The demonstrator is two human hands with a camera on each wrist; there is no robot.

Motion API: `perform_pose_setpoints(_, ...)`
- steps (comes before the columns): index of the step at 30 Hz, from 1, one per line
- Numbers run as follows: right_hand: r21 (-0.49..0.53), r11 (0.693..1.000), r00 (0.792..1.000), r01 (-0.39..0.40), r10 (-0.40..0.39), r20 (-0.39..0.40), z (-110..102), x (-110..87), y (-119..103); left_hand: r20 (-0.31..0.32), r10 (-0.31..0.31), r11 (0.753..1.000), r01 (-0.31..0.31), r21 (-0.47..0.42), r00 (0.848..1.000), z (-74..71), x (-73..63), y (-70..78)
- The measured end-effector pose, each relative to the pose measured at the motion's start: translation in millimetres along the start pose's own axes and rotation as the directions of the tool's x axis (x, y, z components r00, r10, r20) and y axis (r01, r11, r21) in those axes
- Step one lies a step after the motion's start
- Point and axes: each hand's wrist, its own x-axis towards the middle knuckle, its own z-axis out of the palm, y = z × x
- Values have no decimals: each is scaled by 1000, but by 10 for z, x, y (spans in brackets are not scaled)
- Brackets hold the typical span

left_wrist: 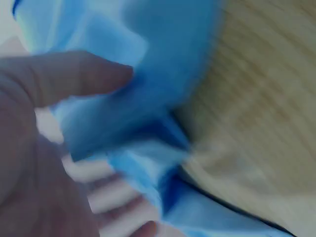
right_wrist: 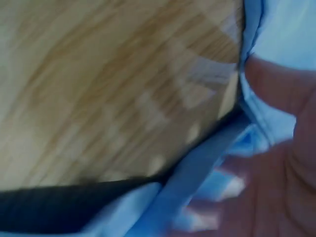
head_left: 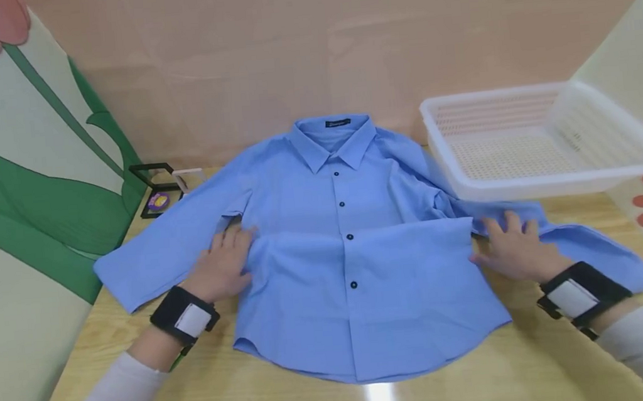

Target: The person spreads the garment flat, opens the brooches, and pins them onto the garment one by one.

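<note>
Shirt between two hands. The blue shirt (head_left: 299, 278) lies front up on the tabletop (head_left: 211, 385), its collar (head_left: 357, 144) away from the person and its hem towards them; the long axis follows the button line, pointing nearly straight at the person. The relation of most consequence, as judged here, is crosswise: the shirt's body lies directly between the left grip (head_left: 221, 265) and the right grip (head_left: 521, 251), which stand at opposite side edges at about the same level. Neither is clearly nearer. A raised ridge of cloth spans the body from one to the other. The left grip appears to pinch the side edge, thumb on one face of the cloth and fingers beyond it. The right grip has its thumb against the opposite edge; its fingers are blurred and partly behind a fold, so whether it holds the cloth cannot be told. The left sleeve (head_left: 171, 237) slants outward beyond the left grip; the right sleeve (head_left: 603, 254) passes beside the right one.

Containers: a white basket (head_left: 558, 180) sits beyond the right sleeve, its perforated floor visible. At far left, a black frame (head_left: 151, 166) stands with a purple disc (head_left: 158, 201) within its outline.
</note>
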Motion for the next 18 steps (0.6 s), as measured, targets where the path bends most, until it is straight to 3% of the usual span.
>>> perform_pose_setpoints(2,-46,998,997,43,-40,65,7,9,75,52,75,997,-75,-12,996,5,35,74)
perform_pose_setpoints(4,-74,994,990,75,-65,122,16,23,168,146,132,991,-132,-16,980,30,77,129)
perform_pose_setpoints(7,-80,996,983,44,-29,179,35,17,324,244,138,989,-146,12,960,98,105,155)
perform_pose_setpoints(9,-77,997,980,24,-8,201,41,-8,430,251,136,989,-147,25,958,131,97,138)
perform_pose_setpoints(12,-60,998,979,33,-20,205,4,-58,581,200,150,989,-145,-42,968,116,52,46)
perform_pose_setpoints(14,-63,997,987,49,-39,156,-46,-96,682,115,158,984,-146,-103,981,43,5,-66)
perform_pose_setpoints(17,-97,995,999,20,-17,37,-114,-186,885,-29,86,988,-89,-128,996,-126,-131,-318)
perform_pose_setpoints(18,-98,995,1000,-26,25,-4,-125,-226,963,-78,41,992,-50,-114,996,-189,-191,-412)
